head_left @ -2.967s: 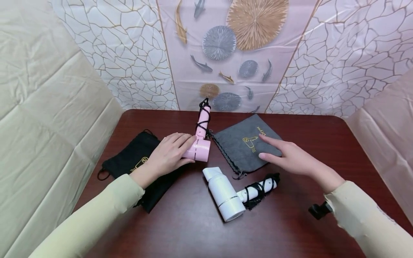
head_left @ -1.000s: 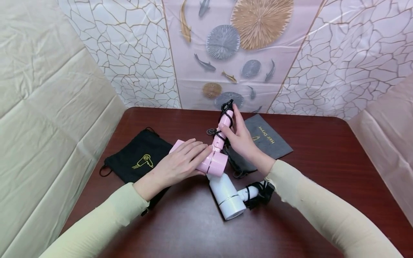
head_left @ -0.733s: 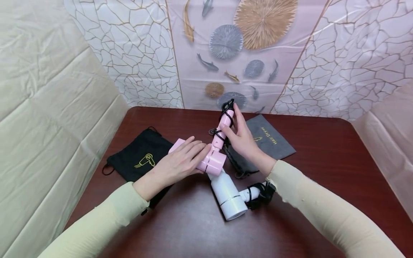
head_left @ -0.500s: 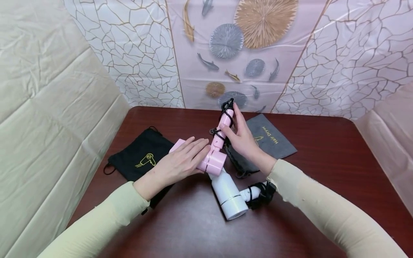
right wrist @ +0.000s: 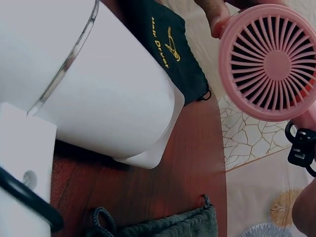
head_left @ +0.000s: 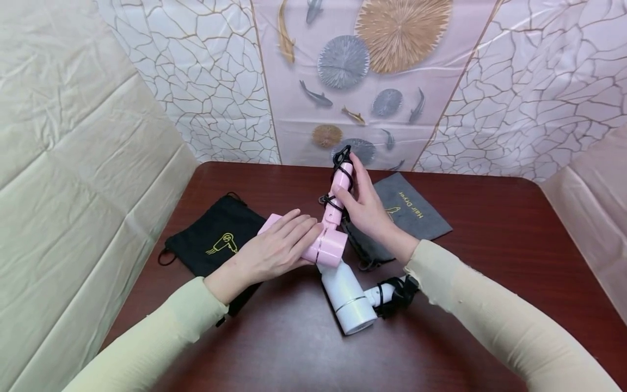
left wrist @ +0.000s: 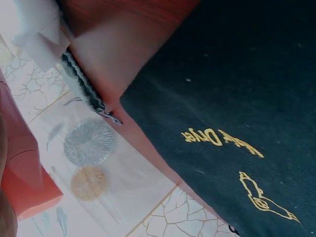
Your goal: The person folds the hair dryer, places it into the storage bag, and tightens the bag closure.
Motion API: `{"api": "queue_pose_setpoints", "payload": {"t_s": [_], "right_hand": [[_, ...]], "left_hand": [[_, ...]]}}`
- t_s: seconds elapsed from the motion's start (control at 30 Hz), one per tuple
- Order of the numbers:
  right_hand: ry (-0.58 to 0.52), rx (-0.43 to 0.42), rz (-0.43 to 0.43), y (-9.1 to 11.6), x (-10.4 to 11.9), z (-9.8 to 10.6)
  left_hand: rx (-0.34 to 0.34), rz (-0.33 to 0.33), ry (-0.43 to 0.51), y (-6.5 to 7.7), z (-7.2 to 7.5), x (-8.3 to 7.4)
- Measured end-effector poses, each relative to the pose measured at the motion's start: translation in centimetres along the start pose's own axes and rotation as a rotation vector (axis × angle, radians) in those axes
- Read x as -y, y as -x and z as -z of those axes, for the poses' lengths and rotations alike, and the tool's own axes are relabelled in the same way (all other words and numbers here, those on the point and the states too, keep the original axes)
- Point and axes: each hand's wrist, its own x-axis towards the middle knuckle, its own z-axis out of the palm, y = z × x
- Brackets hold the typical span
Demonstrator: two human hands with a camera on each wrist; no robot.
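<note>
Your left hand [head_left: 274, 247] grips the barrel of the glossy pink cylindrical hair dryer [head_left: 330, 247]; your right hand [head_left: 364, 209] pinches its handle between thumb and fingers; it is above the reddish-brown table [head_left: 495, 261], between the black cloth pouch [head_left: 213, 228] and grey cloth pouch [head_left: 416, 212], overlapping the white cylindrical hair dryer [head_left: 348, 299] in the head view.
</note>
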Motion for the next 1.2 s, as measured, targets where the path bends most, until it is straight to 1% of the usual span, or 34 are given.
{"api": "queue_pose_setpoints", "payload": {"t_s": [0.17,0.3,0.53,0.67,0.8,0.9,1.03,1.2], "right_hand": [[0.077,0.03,0.032,-0.2,0.3,-0.3],[0.119,0.057,0.045,-0.5,0.3,-0.3],[0.113,0.098,0.055,-1.2,0.0,-0.3],[0.128,0.109,0.061,-1.6,0.2,-0.2],[0.12,0.131,0.065,-1.9,0.4,-0.1],[0.138,0.155,0.058,-1.9,0.5,0.1],[0.19,0.178,0.051,-1.9,0.6,0.4],[0.195,0.189,0.071,-2.3,0.5,0.5]], "left_hand": [[-0.032,-0.041,-0.054,0.4,-0.2,0.1],[-0.054,-0.057,-0.067,0.7,-0.2,0.2],[-0.056,-0.065,-0.071,0.7,0.0,0.6],[-0.063,-0.077,-0.077,0.7,0.0,0.8],[-0.066,-0.088,-0.08,0.7,0.0,1.0],[-0.073,-0.103,-0.076,0.7,0.0,1.1],[-0.076,-0.12,-0.064,0.8,0.0,1.3],[-0.068,-0.126,-0.066,0.8,0.1,1.5]]}}
